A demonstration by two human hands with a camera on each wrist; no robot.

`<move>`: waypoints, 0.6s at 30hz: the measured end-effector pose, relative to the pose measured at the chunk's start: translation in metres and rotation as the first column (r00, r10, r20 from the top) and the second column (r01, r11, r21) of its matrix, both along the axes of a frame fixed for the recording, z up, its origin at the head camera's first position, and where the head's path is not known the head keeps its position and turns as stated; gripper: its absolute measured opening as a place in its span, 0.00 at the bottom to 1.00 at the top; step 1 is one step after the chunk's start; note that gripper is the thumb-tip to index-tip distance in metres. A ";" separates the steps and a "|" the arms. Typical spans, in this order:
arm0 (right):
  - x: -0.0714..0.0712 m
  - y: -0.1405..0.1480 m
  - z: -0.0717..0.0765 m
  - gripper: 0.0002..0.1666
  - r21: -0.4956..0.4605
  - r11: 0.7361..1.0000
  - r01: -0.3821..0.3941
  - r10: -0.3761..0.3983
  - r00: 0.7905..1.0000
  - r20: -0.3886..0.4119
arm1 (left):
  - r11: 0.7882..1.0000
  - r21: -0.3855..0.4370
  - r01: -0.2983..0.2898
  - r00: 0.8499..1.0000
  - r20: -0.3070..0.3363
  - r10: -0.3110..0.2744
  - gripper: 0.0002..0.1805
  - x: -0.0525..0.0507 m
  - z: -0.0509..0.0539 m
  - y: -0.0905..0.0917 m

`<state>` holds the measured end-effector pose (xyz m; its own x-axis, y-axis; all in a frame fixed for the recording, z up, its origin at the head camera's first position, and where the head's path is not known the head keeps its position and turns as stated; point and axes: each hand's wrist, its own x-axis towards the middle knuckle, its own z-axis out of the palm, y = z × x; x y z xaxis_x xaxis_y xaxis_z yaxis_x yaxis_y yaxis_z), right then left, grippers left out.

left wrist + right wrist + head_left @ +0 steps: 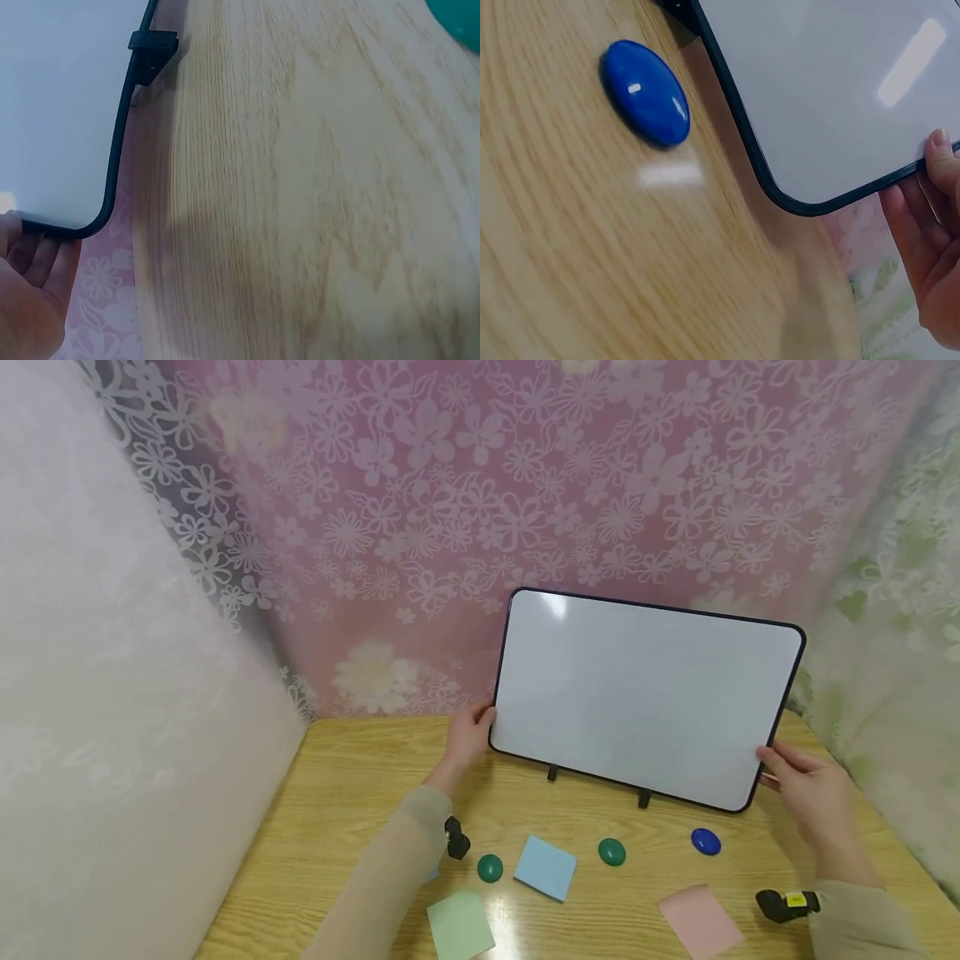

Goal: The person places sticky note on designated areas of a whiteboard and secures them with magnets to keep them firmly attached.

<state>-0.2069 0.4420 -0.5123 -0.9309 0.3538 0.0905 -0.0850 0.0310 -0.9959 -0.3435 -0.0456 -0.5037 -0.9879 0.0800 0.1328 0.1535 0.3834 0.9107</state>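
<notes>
- Head view, edges and room: the whiteboard (645, 702) is held up tilted near the back edge of the wooden table (345, 802), in front of a pink flowered cloth (420, 527); a stretch of wood runs from the left forearm to the table's left edge.
- Head view, counts: one whiteboard with two black feet (643, 798), two green discs (490, 868), one blue disc (706, 841), one blue pad (546, 868), one green paper square (460, 927), one pink paper square (701, 921).
- Head view, hands: the left hand (468, 739) grips the board's left edge, the right hand (817, 793) its right edge.
- Left wrist view: fingers curl behind the black frame at a lower corner; one foot shows, and whether it touches wood cannot be told.
- Right wrist view: the thumb presses the front face, fingers behind, nearly closed on the thin edge; the blue disc lies near the frame, apart from it.
</notes>
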 end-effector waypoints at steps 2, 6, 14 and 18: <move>-0.003 -0.003 0.001 0.38 0.016 1.000 0.009 -0.009 1.000 0.001 | 1.000 -0.015 -0.006 1.000 -0.013 0.006 0.19 0.000 0.000 -0.003; -0.007 -0.007 0.003 0.38 0.105 0.994 0.031 -0.033 0.999 0.012 | 0.999 -0.038 -0.015 1.000 -0.024 0.015 0.17 0.003 0.000 -0.008; -0.013 -0.014 0.000 0.35 0.183 0.981 0.065 -0.068 0.998 0.011 | 0.997 -0.076 -0.010 1.000 0.005 0.010 0.14 0.010 -0.003 -0.021; -0.015 -0.020 0.000 0.34 0.221 0.972 0.081 -0.086 0.996 0.013 | 0.995 -0.094 -0.014 1.000 0.002 0.014 0.14 0.016 -0.005 -0.028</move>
